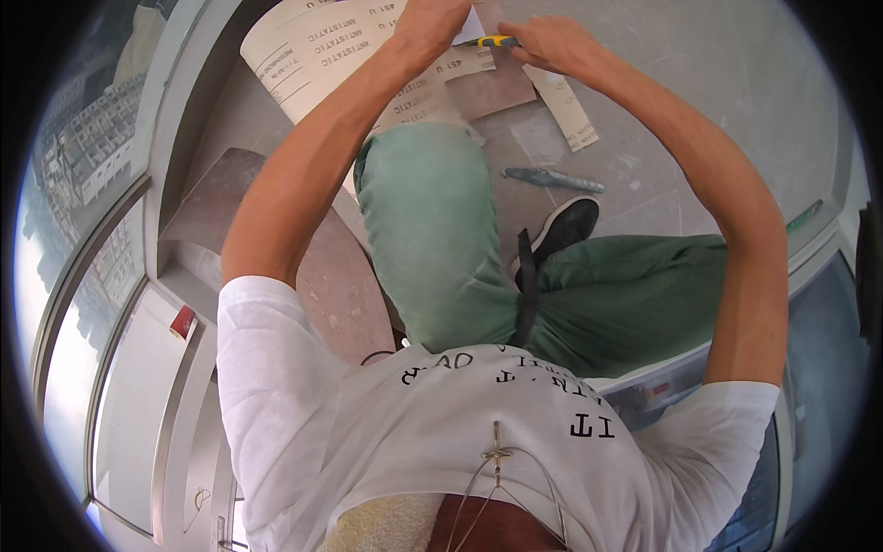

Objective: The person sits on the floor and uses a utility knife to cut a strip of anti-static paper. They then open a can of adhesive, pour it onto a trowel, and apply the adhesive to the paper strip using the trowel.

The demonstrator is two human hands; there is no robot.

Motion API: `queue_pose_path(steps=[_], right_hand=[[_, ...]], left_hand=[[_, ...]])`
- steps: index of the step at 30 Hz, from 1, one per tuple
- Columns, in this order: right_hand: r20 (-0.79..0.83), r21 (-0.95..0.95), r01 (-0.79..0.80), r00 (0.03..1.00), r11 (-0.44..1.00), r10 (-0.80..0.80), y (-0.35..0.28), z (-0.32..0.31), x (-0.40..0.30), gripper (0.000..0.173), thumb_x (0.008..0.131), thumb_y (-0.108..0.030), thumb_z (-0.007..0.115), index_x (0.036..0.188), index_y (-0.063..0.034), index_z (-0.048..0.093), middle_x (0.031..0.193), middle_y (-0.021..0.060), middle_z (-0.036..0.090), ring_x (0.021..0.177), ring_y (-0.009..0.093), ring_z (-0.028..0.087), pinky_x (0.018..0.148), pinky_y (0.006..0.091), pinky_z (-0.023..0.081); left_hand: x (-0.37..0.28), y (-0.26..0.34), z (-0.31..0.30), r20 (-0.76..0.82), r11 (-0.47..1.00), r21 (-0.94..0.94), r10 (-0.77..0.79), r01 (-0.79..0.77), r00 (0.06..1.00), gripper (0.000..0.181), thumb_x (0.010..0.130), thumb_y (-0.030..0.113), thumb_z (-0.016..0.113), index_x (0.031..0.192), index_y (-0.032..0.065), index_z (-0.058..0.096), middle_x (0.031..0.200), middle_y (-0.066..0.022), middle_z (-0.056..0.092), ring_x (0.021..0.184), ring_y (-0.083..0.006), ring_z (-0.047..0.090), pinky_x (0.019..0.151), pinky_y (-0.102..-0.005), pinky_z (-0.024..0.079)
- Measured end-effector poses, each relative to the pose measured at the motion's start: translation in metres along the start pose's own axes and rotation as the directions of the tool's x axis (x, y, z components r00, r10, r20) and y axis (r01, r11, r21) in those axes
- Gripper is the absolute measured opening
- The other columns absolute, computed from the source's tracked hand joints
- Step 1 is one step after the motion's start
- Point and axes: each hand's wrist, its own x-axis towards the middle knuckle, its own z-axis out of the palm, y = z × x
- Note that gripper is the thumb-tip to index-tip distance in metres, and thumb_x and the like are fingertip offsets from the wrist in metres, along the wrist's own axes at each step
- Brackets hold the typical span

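My right hand (pixel 552 43) is closed around the yellow and grey handle of a utility knife (pixel 498 41), whose tip points left at the edge of a white piece (pixel 472 27). At the top, my left hand (pixel 434 21) rests by that white piece, over a large cream sanding sheet (pixel 345 52) with printed backing; its fingertips are partly cut off by the frame, so its grip is unclear. The sheet lies partly on my knee. A narrow printed strip (pixel 564 110) lies on the floor to the right, beside a flat brownish piece (pixel 491 93).
A thin wrapped tool or blade-like object (pixel 552 179) lies on the floor near my black shoe (pixel 576 221). Larger brownish curved sheets (pixel 331 283) lie left of my leg. Windows (pixel 83 276) run along the left, and a red-wrapped roll (pixel 182 322) stands on a ledge.
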Motion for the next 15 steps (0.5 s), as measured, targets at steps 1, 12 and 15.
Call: queue_pose_path(steps=[1,12,15], right_hand=[[-0.001,-0.005,0.005,1.000,1.000,-0.005,0.001,0.000,0.000,0.031,0.094,-0.026,0.060,0.123,-0.0144,0.062,0.079,0.0161,0.070,0.074,0.037,0.068,0.068,0.0486,0.054],[-0.034,-0.027,0.016,0.999,0.999,-0.017,0.012,0.007,0.001,0.031,0.093,-0.025,0.061,0.122,-0.0139,0.063,0.081,0.0157,0.071,0.079,0.036,0.069,0.072,0.0474,0.055],[-0.006,-0.005,0.025,1.000,1.000,-0.025,0.016,0.006,0.000,0.031,0.094,-0.026,0.061,0.122,-0.0136,0.063,0.081,0.0156,0.071,0.078,0.036,0.069,0.070,0.0480,0.054]], left_hand=[[0.000,0.000,0.000,0.006,1.000,0.001,-0.005,0.005,1.000,0.022,0.074,0.004,0.070,0.091,-0.0086,0.066,0.107,-0.0305,0.060,0.104,-0.0425,0.061,0.084,-0.0452,0.056],[-0.002,-0.006,0.003,-0.007,0.999,0.000,0.035,-0.035,0.999,0.028,0.075,0.004,0.071,0.098,-0.0103,0.063,0.111,-0.0317,0.058,0.107,-0.0446,0.059,0.089,-0.0460,0.054],[-0.003,-0.005,0.003,0.020,1.000,-0.007,-0.002,0.002,1.000,0.027,0.075,0.004,0.071,0.097,-0.0100,0.064,0.112,-0.0319,0.058,0.107,-0.0447,0.059,0.090,-0.0462,0.053]])
